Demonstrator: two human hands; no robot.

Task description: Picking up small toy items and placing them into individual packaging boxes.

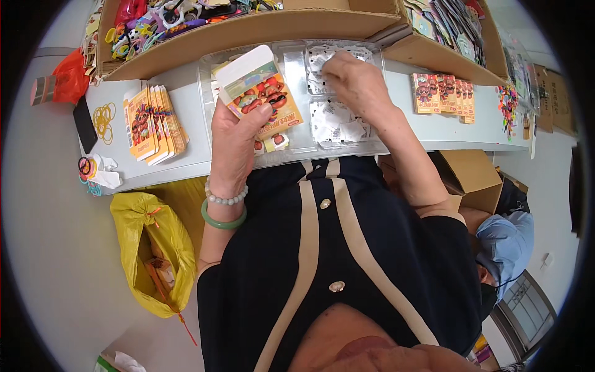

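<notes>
1. Clock directions run from the middle of the view, with 12 pointing away from the person. At 10 o'clock the left hand is clamped on an orange printed carton, thumb across its face; the carton sits at 11, its white end flap standing open.
2. At 1 o'clock the right hand, well apart from the left, reaches into the upper compartment of small white packets. Its fingertips bunch there; whether they pinch a packet, I cannot tell.
3. Apparently done: several matching boxes lie in a row on the tabletop at 2 o'clock, seemingly filled and closed.
4. In hand: the held carton looks unfinished, its flap being open. Its contents are hidden.
5. Seemingly left: a fanned stack of cartons at 10 o'clock, looking flat and unfilled, plus plenty of packets in both compartments of the clear tray.
</notes>
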